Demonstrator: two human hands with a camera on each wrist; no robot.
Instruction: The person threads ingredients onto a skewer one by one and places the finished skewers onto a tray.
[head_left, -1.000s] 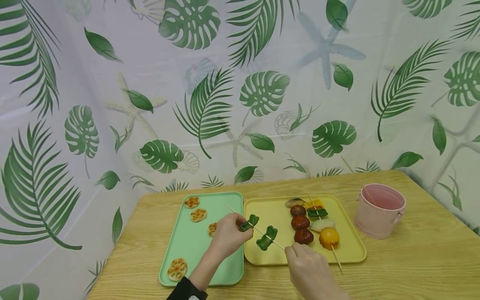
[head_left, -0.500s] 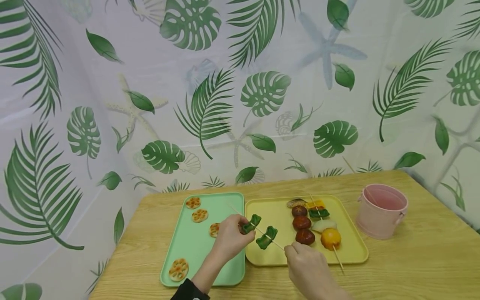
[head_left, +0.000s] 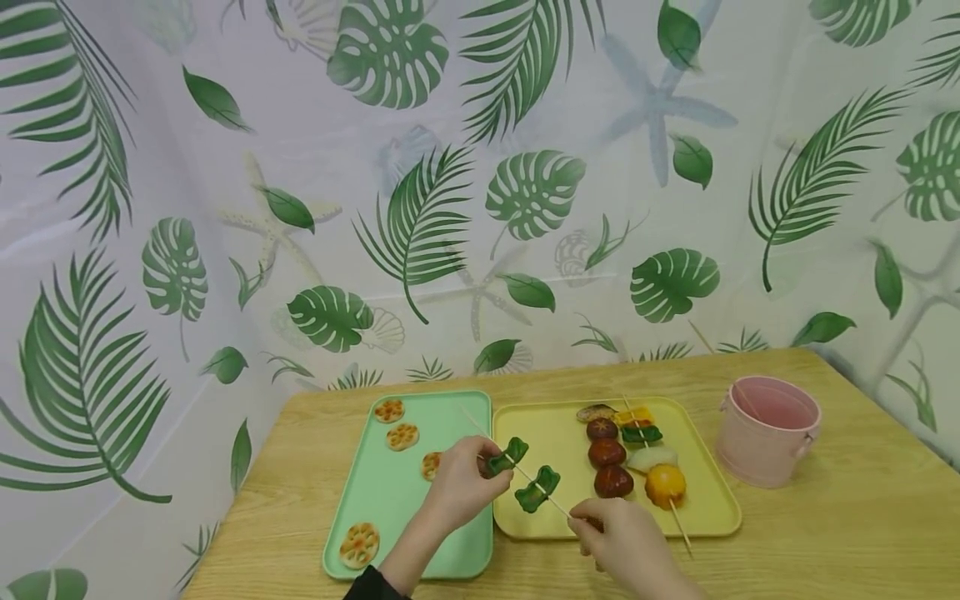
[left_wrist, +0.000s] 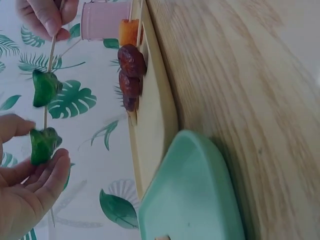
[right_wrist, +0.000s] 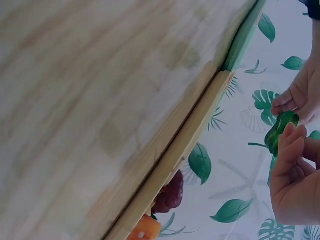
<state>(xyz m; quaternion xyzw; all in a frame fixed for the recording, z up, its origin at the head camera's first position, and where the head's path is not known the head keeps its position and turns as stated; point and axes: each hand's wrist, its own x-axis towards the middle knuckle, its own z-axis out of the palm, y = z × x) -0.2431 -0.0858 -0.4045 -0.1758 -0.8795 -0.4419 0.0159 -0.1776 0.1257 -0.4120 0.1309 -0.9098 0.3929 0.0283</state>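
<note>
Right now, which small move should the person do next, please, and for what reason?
Perhaps the left hand should slide its green piece along the skewer towards the second green piece. It pinches this piece, the right hand holds the skewer near the opposite end, and a bare stretch of stick separates the two pieces.

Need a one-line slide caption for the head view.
Left hand pinches one of two green pieces on a skewer; right hand holds the skewer nearer the camera.
</note>
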